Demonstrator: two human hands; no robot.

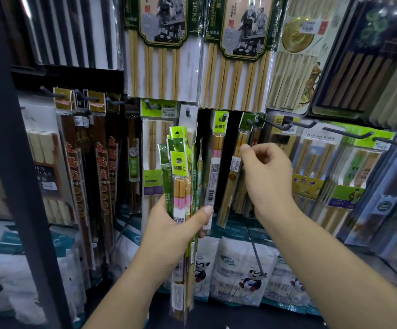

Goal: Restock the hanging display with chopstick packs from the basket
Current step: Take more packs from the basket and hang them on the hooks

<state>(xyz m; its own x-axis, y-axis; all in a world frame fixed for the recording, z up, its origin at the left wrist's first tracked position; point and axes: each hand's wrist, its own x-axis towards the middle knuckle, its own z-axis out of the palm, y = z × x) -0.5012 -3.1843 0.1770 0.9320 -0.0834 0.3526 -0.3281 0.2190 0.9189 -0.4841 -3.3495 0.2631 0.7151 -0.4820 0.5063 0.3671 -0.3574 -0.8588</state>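
The left hand (169, 224) is clamped around a bunch of chopstick packs (181, 186), held upright just left of the pink-banded pack (215, 162) hanging on its hook. Right of that pack, the right hand (264, 172) pinches the yellow pack (234, 176) hanging on the neighbouring hook (252, 121)
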